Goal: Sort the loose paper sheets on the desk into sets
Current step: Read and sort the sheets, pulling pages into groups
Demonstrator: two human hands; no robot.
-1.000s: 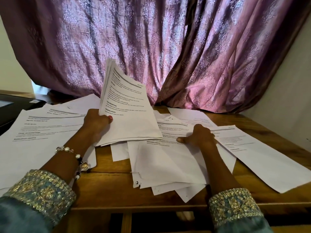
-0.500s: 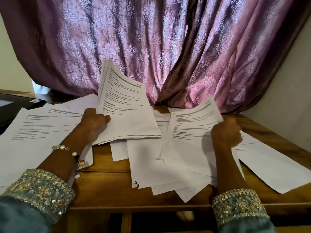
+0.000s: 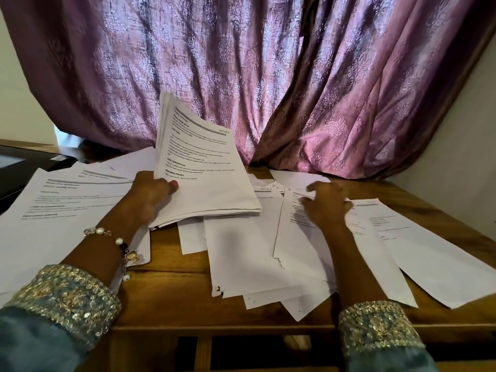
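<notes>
Purple damask curtain [image 3: 241, 76], white sheets [image 3: 241, 251]

A wooden desk [image 3: 174, 304] carries loose sheets [image 3: 241, 264]. Left of them lies a printed page [image 3: 53, 210]. Right lies another page [image 3: 429, 251].

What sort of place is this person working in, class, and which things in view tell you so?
Probably a room at home with a work desk, not an office. A draped purple patterned curtain hangs behind the wooden desk, printed paper sheets are spread over it, and the left hand holds a stack of sheets.
</notes>
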